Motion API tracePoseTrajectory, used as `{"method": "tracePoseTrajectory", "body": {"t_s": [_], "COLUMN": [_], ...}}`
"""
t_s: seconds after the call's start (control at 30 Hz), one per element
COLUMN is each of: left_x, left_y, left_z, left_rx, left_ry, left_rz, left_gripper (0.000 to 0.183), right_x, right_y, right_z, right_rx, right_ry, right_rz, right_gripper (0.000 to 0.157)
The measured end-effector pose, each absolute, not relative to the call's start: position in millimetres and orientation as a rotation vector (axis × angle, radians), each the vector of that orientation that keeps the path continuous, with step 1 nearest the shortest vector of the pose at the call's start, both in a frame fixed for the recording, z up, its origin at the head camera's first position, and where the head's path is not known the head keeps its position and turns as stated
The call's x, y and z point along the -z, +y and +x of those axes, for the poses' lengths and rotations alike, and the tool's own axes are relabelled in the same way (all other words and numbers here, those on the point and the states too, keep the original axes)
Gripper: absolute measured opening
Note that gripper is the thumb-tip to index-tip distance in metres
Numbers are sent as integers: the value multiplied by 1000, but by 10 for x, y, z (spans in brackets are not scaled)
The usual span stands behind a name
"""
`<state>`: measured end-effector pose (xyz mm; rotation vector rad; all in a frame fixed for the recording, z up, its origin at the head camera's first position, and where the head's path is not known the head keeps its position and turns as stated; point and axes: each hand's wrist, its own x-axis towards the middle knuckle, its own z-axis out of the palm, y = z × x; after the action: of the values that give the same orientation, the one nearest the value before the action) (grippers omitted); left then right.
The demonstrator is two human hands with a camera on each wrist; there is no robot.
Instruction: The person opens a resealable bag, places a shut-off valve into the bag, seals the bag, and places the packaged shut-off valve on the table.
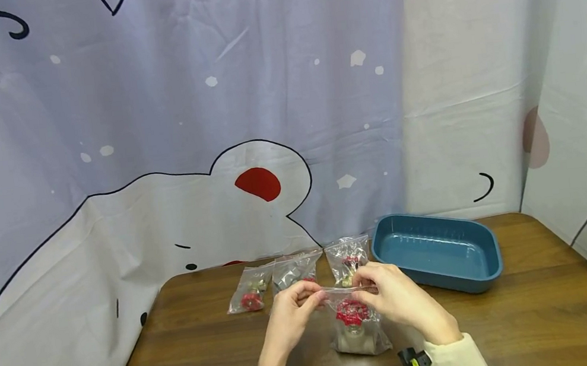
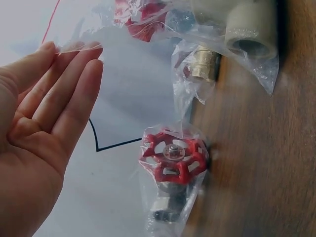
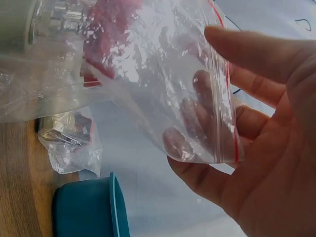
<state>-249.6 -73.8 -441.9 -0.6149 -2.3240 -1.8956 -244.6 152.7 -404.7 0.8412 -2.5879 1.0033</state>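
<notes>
A clear zip bag [image 1: 379,341] stands upright on the table, holding a valve [image 1: 352,314] with a red handwheel and a thick beige body. My left hand [image 1: 288,319] pinches the bag's top left edge between thumb and fingertips. At the opposite top corner my right hand [image 1: 405,301] holds the bag, its thumb in front and fingers behind the plastic. A red line [image 3: 231,98] runs along the bag's zip edge in the right wrist view. Behind the hands lie several smaller bagged valves, one with a red handwheel [image 2: 173,153] and a metal body.
A blue rectangular basin [image 1: 436,245] sits at the back right of the wooden table [image 1: 193,348]. Left of it, along the back, are a bag with a brass valve [image 1: 348,259], another bag [image 1: 294,269] and a third bag [image 1: 251,289]. A printed curtain [image 1: 262,91] hangs behind.
</notes>
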Motion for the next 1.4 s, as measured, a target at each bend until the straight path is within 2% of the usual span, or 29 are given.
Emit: {"method": "tracePoseTrajectory", "body": {"t_s": [0.3, 0.57, 0.73, 1.13, 1.4], "left_x": [4488, 4468, 4469, 4479, 4216], "left_y": [-750, -732, -733, -732, -668], "left_z": [-2525, -2507, -2502, -2518, -2348], "left_rx": [1635, 1602, 1581, 1536, 1521], "left_ry": [-2332, -2277, -2275, -2293, -2308], "left_rz": [-718, -795, -798, -752, -767], "left_gripper": [9, 7, 3, 5, 5], "right_x": [4063, 4066, 4073, 4080, 4059], "right_y": [1303, 1140, 1119, 1103, 1156], "right_z": [-2367, -2327, -2328, -2327, -2331], "right_rx": [-731, -688, -685, -638, -662], "right_ry": [-2584, -2489, -2459, -2403, -2414], "right_rz": [760, 769, 788, 817, 832], "right_gripper": [19, 15, 15, 14, 19]}}
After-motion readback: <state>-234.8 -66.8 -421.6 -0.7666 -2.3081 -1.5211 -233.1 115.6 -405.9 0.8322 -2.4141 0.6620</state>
